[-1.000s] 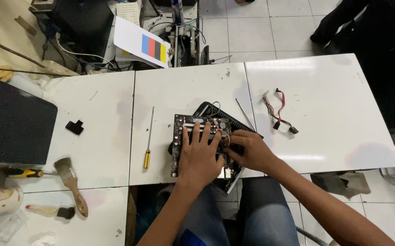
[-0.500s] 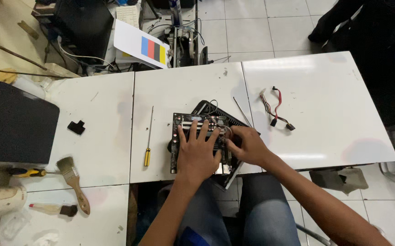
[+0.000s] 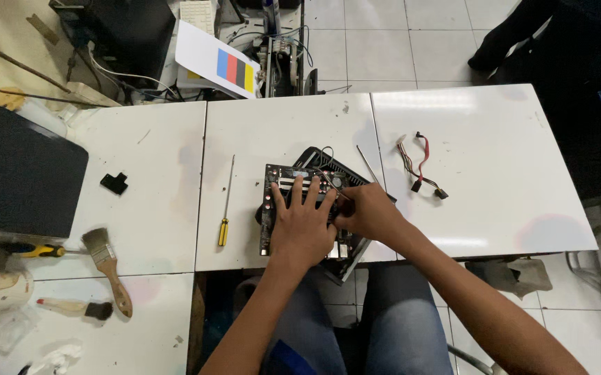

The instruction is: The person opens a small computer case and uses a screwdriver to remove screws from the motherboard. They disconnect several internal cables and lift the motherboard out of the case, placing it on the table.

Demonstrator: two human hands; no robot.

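Not much has shifted since half a second back: my left hand [image 3: 302,226] stays flat, fingers spread, pinning the circuit board [image 3: 280,182] near the table [image 3: 481,167] front edge. Right hand [image 3: 364,212], just right of the board's middle, looks pinched on something small; can't tell what. I'd say I'm mid-way freeing a part. The yellow-handled screwdriver [image 3: 225,203] lies left of the board.

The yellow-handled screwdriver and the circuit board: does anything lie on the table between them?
No. In the head view, bare white table separates the screwdriver from the circuit board.
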